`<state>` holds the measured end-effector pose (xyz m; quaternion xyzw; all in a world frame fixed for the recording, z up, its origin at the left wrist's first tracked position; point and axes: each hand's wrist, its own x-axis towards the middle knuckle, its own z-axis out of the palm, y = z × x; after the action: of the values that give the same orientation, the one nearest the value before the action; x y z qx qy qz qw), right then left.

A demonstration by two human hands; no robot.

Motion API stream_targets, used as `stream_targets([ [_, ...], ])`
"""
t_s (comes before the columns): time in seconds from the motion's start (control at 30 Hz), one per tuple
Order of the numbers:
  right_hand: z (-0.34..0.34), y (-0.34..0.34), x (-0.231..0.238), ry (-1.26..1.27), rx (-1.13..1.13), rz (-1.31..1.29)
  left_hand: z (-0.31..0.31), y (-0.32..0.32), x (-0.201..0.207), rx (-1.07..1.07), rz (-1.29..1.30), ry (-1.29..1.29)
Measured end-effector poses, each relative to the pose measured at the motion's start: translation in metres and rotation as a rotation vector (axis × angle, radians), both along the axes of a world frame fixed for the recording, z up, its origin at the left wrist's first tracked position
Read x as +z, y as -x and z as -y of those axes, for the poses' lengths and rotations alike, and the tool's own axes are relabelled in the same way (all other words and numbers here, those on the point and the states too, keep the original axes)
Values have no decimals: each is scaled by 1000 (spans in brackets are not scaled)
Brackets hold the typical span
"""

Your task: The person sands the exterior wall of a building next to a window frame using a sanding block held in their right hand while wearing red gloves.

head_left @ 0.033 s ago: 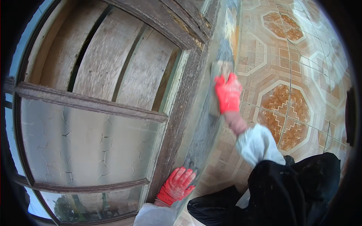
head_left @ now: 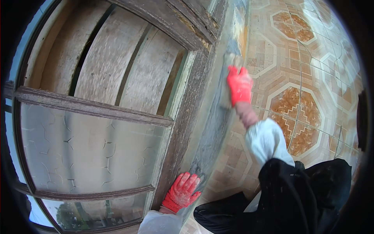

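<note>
My right hand (head_left: 240, 85), in a red glove, grips a long, flat, pale-grey block (head_left: 231, 60) and presses it against the grey wooden edge rail (head_left: 213, 134). The block's ends show beyond my glove; motion blur hides its exact kind. Lower down, my left hand (head_left: 181, 192) wears a dusty red glove. It lies flat with fingers stretched, resting where the brown weathered frame (head_left: 175, 142) meets the rail, and holds nothing. Worn patches of pale and orange-brown (head_left: 240, 31) mark the rail's far end.
Left of the rail, the old wooden frame has a patterned glass pane (head_left: 93, 152) and an opening with wooden slats (head_left: 113, 54) behind it. Patterned floor tiles (head_left: 269, 50) lie to the right. My dark-clothed legs (head_left: 288, 195) are bent at the lower right.
My right hand and the block have slid a little farther away along the rail, slightly rightward. My left hand stays in nearly the same place.
</note>
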<state>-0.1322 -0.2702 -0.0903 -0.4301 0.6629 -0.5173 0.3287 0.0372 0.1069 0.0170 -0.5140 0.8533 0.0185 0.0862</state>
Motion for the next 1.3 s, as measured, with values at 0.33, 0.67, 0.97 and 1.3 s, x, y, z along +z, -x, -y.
stream_targets([
  [0.33,-206,-23,23,216,347,148,-5,-3,4,36,70,-45],
  [0.67,23,19,-26,-292,-118,-26,6,2,0,11,60,-42],
  [0.97,-201,-30,-35,180,193,-40,2,-3,8,56,83,-82],
  [1.3,-16,-8,-39,-369,-49,194,-2,-4,6,57,61,-72],
])
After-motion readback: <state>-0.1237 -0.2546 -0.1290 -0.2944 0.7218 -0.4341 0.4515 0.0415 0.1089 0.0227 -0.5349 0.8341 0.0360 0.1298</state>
